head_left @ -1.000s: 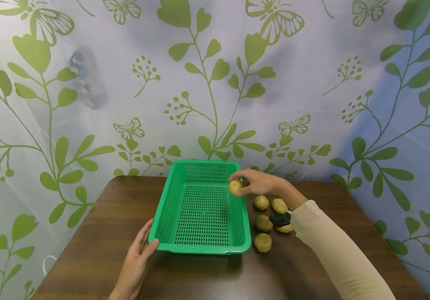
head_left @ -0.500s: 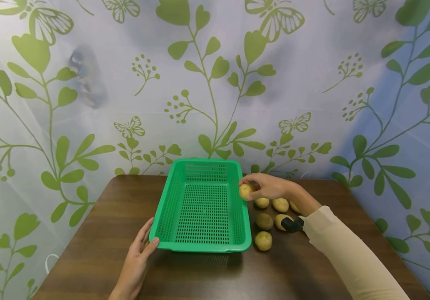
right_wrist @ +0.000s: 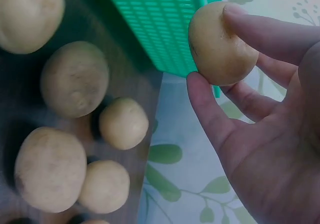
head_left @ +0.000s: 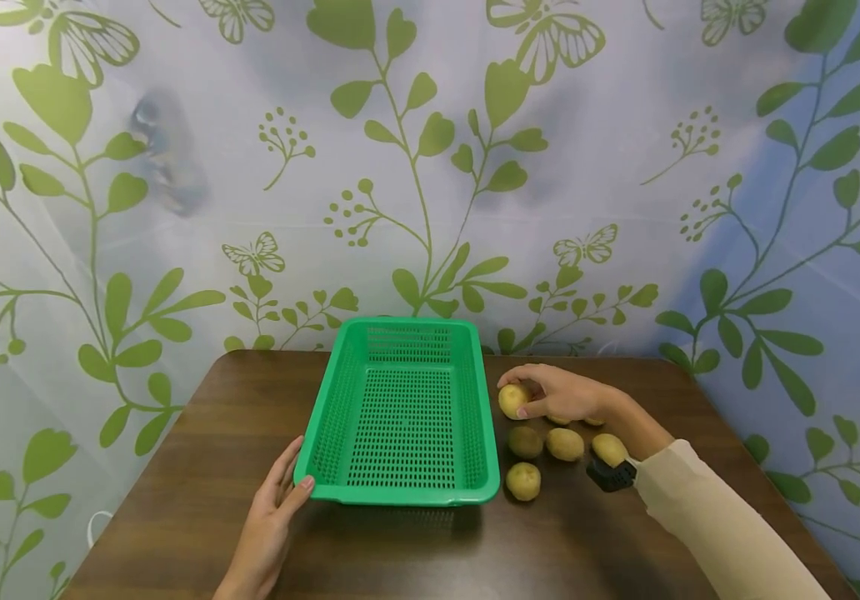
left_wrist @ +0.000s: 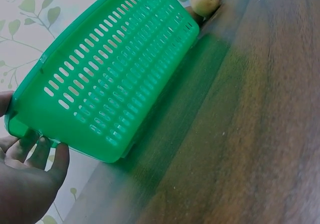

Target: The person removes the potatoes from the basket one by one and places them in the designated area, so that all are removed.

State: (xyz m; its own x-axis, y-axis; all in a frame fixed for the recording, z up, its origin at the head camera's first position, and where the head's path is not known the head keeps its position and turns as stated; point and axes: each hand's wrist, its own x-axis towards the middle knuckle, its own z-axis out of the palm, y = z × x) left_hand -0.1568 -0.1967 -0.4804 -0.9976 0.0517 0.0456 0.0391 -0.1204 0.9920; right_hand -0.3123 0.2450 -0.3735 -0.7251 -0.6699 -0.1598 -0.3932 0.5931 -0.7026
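A green plastic basket (head_left: 400,495) with slotted walls stands on the wooden table, nothing inside it. My left hand (head_left: 267,517) grips its near-left corner, thumb over the rim; in the left wrist view the fingers (left_wrist: 60,164) curl under the rim. To the right of the basket, my right hand (head_left: 561,392) pinches a small potato (right_wrist: 220,46) between thumb and fingertips, above the other potatoes. Several more potatoes lie in loose rows below it, among them a near one (head_left: 523,482), a darker one (head_left: 525,442) and a pale one (head_left: 565,444).
The brown table (head_left: 190,467) reaches back to a hanging cloth (head_left: 430,167) printed with green leaves and butterflies. A black wrist device (head_left: 612,475) sits under the right wrist, close over a potato (head_left: 609,450). A white cord loop (head_left: 97,525) shows at the left edge.
My right hand, holding the potato, has moved right and toward me, from over the basket's right rim to above the potatoes. The left hand keeps its grip on the basket.
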